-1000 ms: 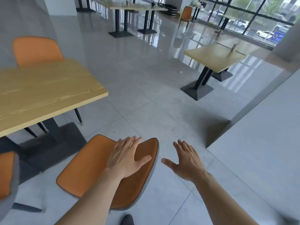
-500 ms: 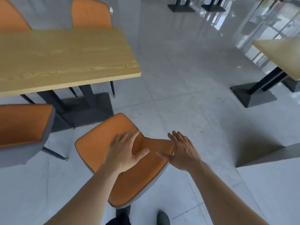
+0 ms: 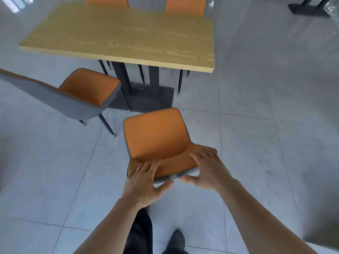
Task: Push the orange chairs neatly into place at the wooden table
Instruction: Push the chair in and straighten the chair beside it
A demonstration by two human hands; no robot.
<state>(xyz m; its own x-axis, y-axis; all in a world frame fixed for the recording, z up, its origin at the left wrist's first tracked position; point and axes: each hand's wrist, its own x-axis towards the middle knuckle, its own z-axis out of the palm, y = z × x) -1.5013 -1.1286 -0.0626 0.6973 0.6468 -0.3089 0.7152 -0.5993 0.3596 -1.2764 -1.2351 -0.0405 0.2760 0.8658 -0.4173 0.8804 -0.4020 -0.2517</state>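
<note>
An orange chair (image 3: 156,138) is gripped by its backrest top, the left hand (image 3: 145,182) clasped over the 7 o'clock corner and the right hand (image 3: 209,171) over the 5 o'clock corner, fingers on the orange face and thumbs behind. Its seat is pointed at the wooden surface (image 3: 124,37) at 12 o'clock, with bare floor tile (image 3: 256,143) left between them. A second chair (image 3: 88,90) is seen angled at 10 o'clock, and two more chair backs (image 3: 185,5) are visible beyond the far edge.
</note>
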